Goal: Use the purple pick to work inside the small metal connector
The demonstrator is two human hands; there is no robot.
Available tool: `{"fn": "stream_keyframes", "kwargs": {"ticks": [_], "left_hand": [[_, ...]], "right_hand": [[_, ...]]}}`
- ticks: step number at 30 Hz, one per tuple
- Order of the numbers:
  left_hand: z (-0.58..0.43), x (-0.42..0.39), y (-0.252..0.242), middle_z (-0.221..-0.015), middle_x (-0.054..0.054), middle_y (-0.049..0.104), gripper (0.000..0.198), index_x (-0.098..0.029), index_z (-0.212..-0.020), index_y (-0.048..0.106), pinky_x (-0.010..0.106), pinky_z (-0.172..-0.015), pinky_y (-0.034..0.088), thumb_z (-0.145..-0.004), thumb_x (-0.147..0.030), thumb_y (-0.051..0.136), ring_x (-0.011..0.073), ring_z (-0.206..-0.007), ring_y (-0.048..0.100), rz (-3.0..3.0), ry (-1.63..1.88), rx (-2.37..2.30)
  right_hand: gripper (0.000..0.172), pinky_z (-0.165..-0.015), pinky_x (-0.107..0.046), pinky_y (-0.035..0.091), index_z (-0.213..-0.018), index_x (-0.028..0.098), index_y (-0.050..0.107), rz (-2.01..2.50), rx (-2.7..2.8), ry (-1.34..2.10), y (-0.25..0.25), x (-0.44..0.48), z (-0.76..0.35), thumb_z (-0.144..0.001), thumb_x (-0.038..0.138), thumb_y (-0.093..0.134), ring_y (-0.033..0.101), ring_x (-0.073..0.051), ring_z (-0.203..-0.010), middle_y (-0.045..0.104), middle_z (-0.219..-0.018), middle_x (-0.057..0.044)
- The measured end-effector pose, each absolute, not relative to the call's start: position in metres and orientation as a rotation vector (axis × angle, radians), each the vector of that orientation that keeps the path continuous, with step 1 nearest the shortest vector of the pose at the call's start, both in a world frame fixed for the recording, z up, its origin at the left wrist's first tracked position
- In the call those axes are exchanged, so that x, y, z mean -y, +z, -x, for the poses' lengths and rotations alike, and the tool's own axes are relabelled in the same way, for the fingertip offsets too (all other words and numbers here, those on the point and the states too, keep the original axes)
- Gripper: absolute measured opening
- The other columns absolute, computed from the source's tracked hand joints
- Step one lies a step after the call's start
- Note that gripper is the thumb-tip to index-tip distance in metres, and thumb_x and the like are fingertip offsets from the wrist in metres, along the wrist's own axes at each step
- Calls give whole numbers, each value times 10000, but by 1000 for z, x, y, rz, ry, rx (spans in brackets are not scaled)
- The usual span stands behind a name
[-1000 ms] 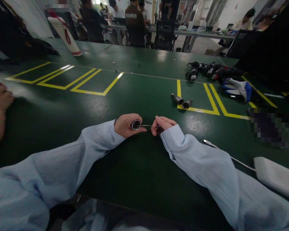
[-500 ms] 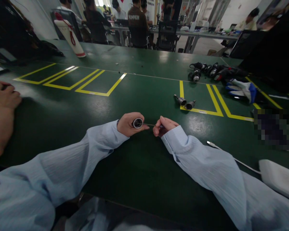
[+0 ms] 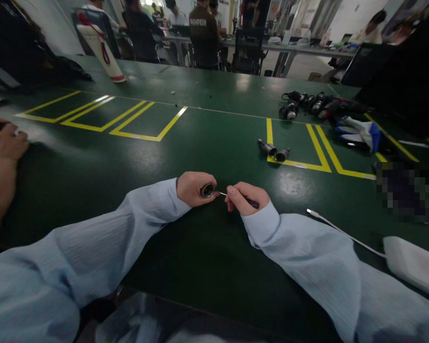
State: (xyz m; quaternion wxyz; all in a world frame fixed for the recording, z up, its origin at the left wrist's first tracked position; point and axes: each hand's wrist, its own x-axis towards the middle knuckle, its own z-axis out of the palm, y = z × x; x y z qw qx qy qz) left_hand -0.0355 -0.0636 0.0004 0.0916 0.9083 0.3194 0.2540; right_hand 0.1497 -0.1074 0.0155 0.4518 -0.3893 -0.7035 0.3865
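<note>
My left hand (image 3: 196,188) is closed around a round metal connector (image 3: 207,190), its dark open end with a silvery rim facing me. Fingers cover most of its body. Between thumb and fingers, my right hand (image 3: 246,197) grips a small screwdriver (image 3: 253,203). Its dark handle end shows at the palm, and its thin shaft points left toward the connector. The shaft's tip is at the left fingertips by the connector's side; whether it touches a screw I cannot tell. Two metal connector shells (image 3: 281,155) lie farther off, to the right, by a yellow tape line.
At the back right are a pile of dark cabled connectors (image 3: 291,110) and a blue-white glove (image 3: 361,133). A white cable (image 3: 343,233) runs to a white box (image 3: 413,264). Another person's hand (image 3: 3,152) rests at left. A cream umbrella-like object (image 3: 102,52) stands behind.
My right hand has turned and lowered slightly, so the screwdriver's handle now shows and its shaft slopes up to the left. My left hand has tilted the connector and shifted slightly right.
</note>
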Motion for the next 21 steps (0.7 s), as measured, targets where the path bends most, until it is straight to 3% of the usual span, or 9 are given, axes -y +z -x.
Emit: {"fn": "stream_keyframes", "kwargs": {"ticks": [8, 21], "left_hand": [[35, 63, 0, -563, -8, 535, 250, -146, -655, 515, 188, -476, 361, -752, -375, 544, 81, -500, 476, -2704, 763, -965], [36, 63, 1, -530, -17, 528, 188, -140, -625, 523, 171, -443, 357, -718, -298, 565, 65, -459, 460, -2652, 914, -972]], "right_hand": [[322, -468, -233, 374, -513, 170, 548, 911, 1236, 1603, 4, 86, -154, -760, 375, 523, 498, -91, -423, 559, -433, 17], [317, -478, -240, 358, -523, 164, 564, 811, 1180, 1588, 5, 92, -151, -762, 368, 526, 497, -99, -427, 565, -436, 8]]}}
